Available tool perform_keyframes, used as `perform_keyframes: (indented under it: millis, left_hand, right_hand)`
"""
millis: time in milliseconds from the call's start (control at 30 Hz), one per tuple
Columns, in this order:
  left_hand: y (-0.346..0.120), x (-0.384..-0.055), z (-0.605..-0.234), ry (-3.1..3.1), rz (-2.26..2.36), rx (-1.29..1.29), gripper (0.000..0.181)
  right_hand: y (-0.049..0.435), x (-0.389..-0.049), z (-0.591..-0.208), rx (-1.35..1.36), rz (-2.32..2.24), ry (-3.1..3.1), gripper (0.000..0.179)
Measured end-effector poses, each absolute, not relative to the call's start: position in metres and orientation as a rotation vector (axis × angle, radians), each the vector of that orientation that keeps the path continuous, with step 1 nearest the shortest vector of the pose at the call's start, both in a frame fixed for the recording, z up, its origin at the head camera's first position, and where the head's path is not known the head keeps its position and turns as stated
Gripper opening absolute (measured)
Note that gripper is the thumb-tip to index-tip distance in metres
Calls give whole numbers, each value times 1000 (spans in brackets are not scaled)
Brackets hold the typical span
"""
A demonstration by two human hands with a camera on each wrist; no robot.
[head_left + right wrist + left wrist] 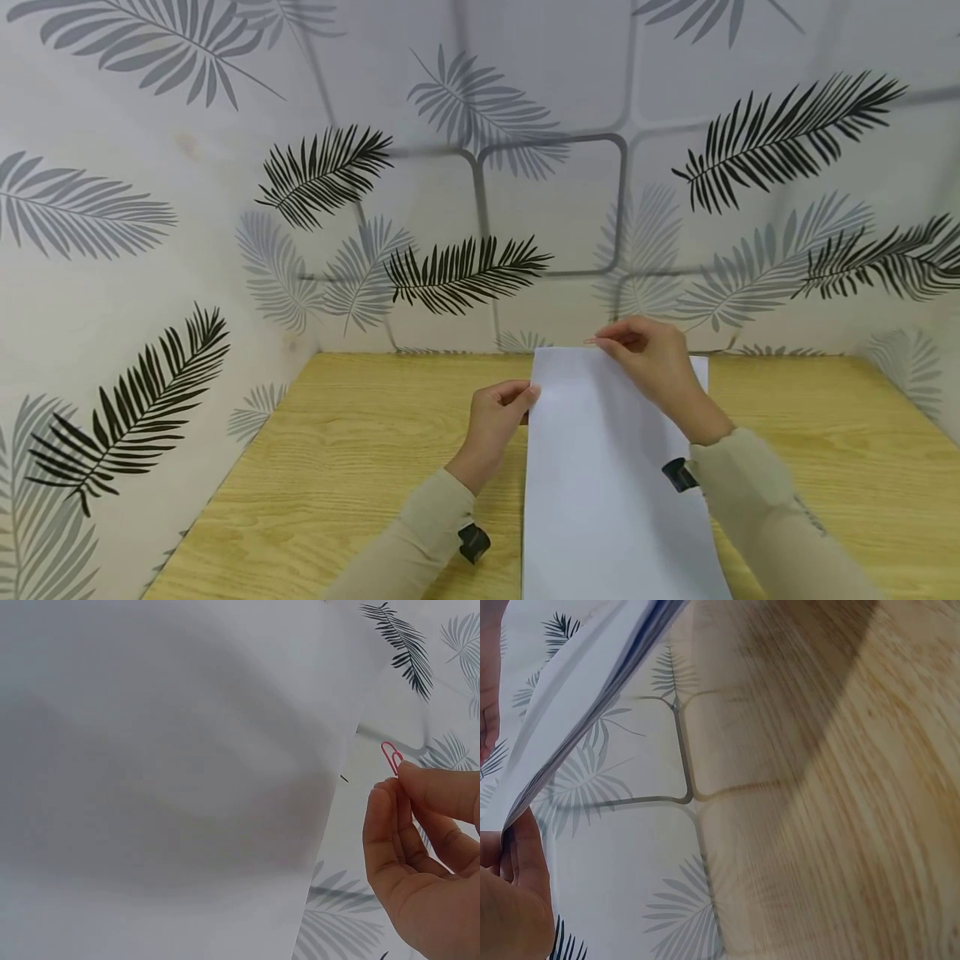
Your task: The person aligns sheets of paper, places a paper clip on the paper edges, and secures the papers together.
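A stack of white paper sheets (pixel 600 475) is raised at its far end over the wooden table. My left hand (pixel 495 425) pinches the stack's left edge near the far corner, thumb on top and fingers beneath. In the left wrist view, the layered edge of the paper (pixel 592 712) runs up from the fingers of the left hand (pixel 517 892). Between thumb and fingertips, my right hand (pixel 660 362) pinches a red paper clip (pixel 391 756). The clip's rounded end points out of the grip, close to the stack's top edge in the head view.
The wood-grain table (pixel 360 433) extends on both sides of the paper. Behind it stands a pale wall covering (pixel 555 208) with a leaf pattern. Dark bands with small cameras (pixel 472 542) sit on both wrists, over beige sleeves (pixel 757 492).
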State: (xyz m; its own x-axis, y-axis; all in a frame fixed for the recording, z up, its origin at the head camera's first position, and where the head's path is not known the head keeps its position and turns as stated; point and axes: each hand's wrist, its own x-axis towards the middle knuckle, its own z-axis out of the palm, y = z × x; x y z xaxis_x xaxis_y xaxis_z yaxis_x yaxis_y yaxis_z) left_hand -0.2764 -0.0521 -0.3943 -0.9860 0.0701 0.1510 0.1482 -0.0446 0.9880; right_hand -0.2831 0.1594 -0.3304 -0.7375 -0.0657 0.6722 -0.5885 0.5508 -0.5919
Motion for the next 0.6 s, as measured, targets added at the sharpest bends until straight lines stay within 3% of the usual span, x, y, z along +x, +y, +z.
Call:
perform_keyframes:
  millis: [600]
  left_hand:
    - [-49,-276,-395,-2144,-2231,-249,23]
  right_hand:
    - [140,-282,-331,600,1189,-2202,6]
